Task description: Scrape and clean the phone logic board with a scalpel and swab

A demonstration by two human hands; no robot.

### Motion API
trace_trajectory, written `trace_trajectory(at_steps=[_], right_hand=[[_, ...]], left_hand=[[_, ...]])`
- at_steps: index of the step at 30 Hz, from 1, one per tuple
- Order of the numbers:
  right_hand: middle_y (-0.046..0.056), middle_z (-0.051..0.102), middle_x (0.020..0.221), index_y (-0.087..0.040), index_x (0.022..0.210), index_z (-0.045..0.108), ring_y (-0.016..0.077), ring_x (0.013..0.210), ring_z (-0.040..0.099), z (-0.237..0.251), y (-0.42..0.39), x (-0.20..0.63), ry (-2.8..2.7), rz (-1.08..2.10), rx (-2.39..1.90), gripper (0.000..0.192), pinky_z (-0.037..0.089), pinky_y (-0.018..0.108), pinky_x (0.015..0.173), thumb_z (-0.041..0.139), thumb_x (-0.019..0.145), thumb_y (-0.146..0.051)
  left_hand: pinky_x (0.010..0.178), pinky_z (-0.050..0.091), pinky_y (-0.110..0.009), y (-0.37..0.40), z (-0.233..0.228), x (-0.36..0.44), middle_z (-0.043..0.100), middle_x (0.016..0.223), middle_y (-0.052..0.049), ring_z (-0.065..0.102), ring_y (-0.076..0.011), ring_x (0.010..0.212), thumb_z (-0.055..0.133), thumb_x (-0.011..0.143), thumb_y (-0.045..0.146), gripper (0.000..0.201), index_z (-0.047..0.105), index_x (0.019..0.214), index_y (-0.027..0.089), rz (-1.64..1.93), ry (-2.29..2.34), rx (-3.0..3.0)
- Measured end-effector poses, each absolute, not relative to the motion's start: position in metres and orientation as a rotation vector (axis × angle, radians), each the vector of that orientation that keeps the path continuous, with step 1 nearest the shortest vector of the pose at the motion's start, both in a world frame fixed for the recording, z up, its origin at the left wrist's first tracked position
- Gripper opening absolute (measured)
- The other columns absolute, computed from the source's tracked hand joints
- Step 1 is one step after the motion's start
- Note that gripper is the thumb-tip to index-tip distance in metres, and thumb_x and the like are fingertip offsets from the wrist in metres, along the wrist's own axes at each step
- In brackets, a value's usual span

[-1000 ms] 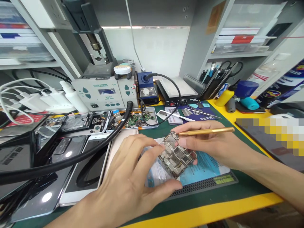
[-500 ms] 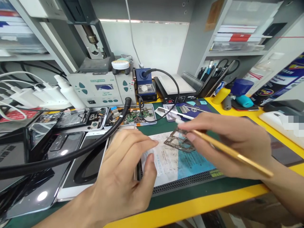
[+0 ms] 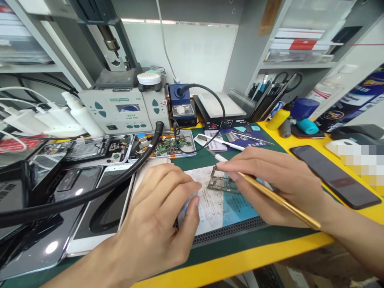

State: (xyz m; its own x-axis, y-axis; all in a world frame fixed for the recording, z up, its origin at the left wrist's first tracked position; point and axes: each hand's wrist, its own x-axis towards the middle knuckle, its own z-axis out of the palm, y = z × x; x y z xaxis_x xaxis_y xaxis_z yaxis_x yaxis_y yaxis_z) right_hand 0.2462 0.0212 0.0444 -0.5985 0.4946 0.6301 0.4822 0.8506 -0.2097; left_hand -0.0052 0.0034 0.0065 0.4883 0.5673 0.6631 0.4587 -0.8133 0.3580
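Right hand (image 3: 279, 186) pinches gold tool (image 3: 282, 202) | circuit board (image 3: 222, 182) beneath | left hand (image 3: 156, 216) loosely open, empty | hose (image 3: 90, 192) left

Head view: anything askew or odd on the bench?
Mostly repair clutter. The thick black hose lies across the stacked phones at left. The circuit board rests flat on the printed sheet under the right hand. No spill or visible damage.
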Motion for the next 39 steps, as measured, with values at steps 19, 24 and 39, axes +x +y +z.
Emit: trace_trajectory(at_steps=[19, 24, 39], right_hand=[[0.004, 0.082, 0.084, -0.018, 0.101, 0.083, 0.0179, 0.064, 0.07, 0.043, 0.043, 0.25, -1.901, 0.704, -1.345, 0.017, 0.053, 0.027, 0.054, 0.07, 0.09, -0.02], [0.0, 0.071, 0.063, -0.018, 0.099, 0.083, 0.011, 0.04, 0.051, 0.043, 0.048, 0.251, -1.784, 0.804, -1.401, 0.017, 0.04, 0.025, 0.038, 0.069, 0.09, -0.016], [-0.001, 0.067, 0.062, -0.015, 0.1, 0.084, 0.0117, 0.047, 0.052, 0.042, 0.05, 0.258, -1.731, 0.846, -1.386, 0.022, 0.042, 0.027, 0.048, 0.07, 0.083, -0.017]], left_hand=[[0.107, 0.047, -0.065, -0.012, 0.009, 0.005, 0.059, 0.127, -0.021, 0.05, -0.0371, 0.123, 0.07, 0.092, 0.033, 0.048, 0.062, 0.132, 0.007, 0.849, 0.879, 2.737], [0.116, 0.041, -0.067, -0.02, 0.006, 0.01, 0.057, 0.133, -0.023, 0.045, -0.0398, 0.132, 0.071, 0.09, 0.036, 0.059, 0.057, 0.136, 0.003, 0.856, 0.905, 2.802], [0.12, 0.032, -0.076, -0.024, 0.005, 0.024, 0.053, 0.147, -0.028, 0.042, -0.0452, 0.14, 0.068, 0.091, 0.046, 0.068, 0.056, 0.14, 0.0, 0.728, 0.945, 2.941]])
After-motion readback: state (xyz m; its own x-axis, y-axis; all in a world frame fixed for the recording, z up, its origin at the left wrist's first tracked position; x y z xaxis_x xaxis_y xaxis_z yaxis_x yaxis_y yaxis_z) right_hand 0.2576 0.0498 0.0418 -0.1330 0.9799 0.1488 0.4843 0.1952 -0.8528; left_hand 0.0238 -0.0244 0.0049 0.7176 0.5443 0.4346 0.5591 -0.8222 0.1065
